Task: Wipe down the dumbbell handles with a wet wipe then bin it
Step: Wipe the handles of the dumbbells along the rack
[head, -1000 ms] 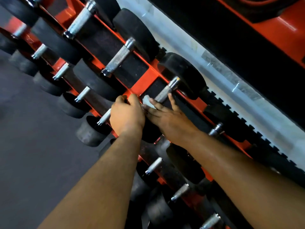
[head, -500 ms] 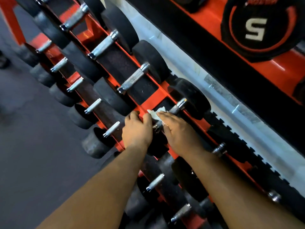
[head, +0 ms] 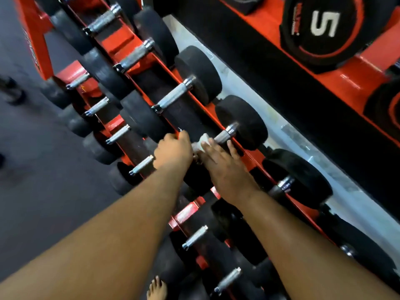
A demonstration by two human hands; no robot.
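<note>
The right hand (head: 225,167) lies over the near end of a dumbbell handle (head: 225,135), fingers stretched forward and pressing a white wet wipe (head: 202,142) against the metal; the thumb reaches along the far side of the bar. The wipe shows as a small crumpled patch just ahead of the fingertips, between the two hands. The left hand (head: 173,151) sits right beside it, touching or nearly touching, its fingers curled over the edge of the black rubber head (head: 149,124) at the near end of that dumbbell; how firmly it grips cannot be told through the blur. Beyond the right hand, the bare part of the handle runs up to its chrome collar and the far rubber head (head: 246,121).

The dumbbell rests on the top tier of an orange rack (head: 121,40), with more dumbbells in a row to either side of the hands, one of them (head: 175,96) just past the left hand. Under both forearms a lower tier holds smaller dumbbells with short silver handles (head: 141,164). Left of the left arm lies dark grey floor (head: 43,191). Past the rack, beyond the right hand, a pale strip of floor runs along a black and orange stand carrying a weight plate marked 5 (head: 320,27). A bare foot (head: 157,289) shows below the forearms.
</note>
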